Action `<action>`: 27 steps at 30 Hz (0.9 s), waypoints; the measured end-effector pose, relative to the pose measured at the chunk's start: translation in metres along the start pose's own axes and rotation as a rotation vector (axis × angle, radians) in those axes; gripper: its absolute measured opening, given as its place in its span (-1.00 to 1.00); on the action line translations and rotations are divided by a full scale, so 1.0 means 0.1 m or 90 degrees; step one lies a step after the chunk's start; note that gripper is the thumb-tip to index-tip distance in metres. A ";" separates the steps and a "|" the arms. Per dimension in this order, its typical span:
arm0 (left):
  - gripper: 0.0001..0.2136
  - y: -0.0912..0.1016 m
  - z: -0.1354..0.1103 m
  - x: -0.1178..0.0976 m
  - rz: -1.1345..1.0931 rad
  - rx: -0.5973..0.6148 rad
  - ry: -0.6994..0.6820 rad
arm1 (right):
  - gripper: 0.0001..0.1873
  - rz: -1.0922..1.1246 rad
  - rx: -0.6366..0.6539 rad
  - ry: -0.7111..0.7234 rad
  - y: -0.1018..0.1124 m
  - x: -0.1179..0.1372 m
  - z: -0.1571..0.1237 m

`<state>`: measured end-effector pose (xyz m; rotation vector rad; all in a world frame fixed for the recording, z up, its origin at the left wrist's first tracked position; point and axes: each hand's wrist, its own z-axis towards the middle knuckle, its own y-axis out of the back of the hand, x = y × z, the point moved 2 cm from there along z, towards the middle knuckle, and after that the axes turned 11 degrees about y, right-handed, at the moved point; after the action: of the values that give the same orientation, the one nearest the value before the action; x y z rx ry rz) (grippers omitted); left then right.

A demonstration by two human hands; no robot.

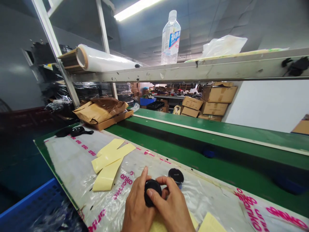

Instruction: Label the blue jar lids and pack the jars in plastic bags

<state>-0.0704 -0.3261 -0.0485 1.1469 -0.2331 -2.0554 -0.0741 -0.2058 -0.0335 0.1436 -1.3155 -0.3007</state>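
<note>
My left hand and my right hand are both closed around a small black round disc near the table's front edge. The right thumb lies on its face and the left fingers press its left side, with the left index pointing up. Just beyond my right hand sits a second black round piece with faint lettering on top. Pale yellow paper strips lie crossed to the left, and more yellow paper shows under and beside my hands.
Plastic sheeting with pink print covers the work surface. Behind it runs a green conveyor belt. At left are a cardboard tray with brown paper, black items and a blue crate. An overhead shelf holds a bottle.
</note>
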 end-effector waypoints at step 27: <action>-0.70 0.25 0.28 -0.50 -0.238 0.400 0.154 | -0.59 0.276 -0.010 -0.056 0.66 0.53 -0.09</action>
<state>-0.0633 -0.3143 0.0126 1.9289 -0.6126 -2.1972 -0.0445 -0.1594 0.0314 -0.1692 -1.3928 0.0521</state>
